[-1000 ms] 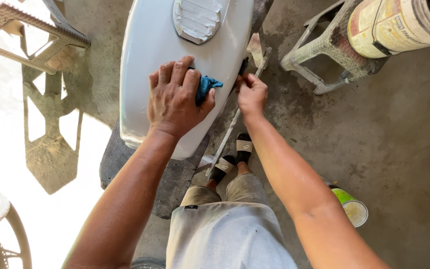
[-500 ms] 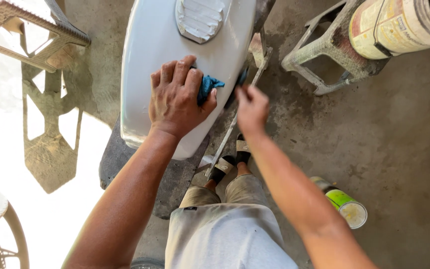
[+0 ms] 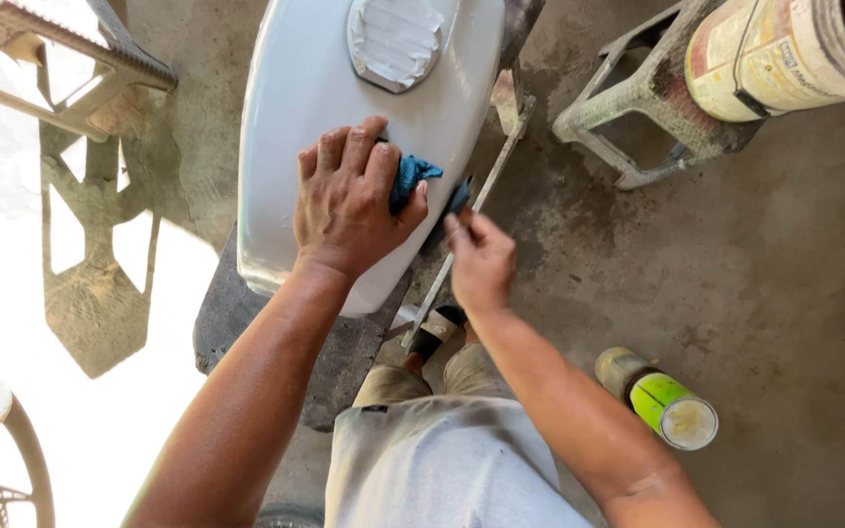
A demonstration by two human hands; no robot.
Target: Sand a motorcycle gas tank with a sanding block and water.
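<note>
A white motorcycle fuel tank [image 3: 305, 108] lies on a dark block on the concrete floor, its ribbed white cap panel [image 3: 395, 39] at the top. My left hand [image 3: 349, 200] presses flat on the tank's near end, with a blue cloth [image 3: 411, 176] bunched under the fingers and thumb. My right hand [image 3: 479, 259] is at the tank's right lower edge, fingertips pinched on a small dark piece [image 3: 457, 200] against the tank's side. What that piece is I cannot tell.
A thin metal bar [image 3: 462, 225] leans along the tank's right side. A grey plastic stool [image 3: 638, 108] and a stained paint bucket [image 3: 784, 54] stand at the top right. A green-labelled can [image 3: 662, 401] lies by my right forearm. A metal frame [image 3: 61, 68] sits at the top left.
My right hand has slid down and toward me along the tank's right edge. My left hand stays pressed on the cloth. The view has shifted slightly.
</note>
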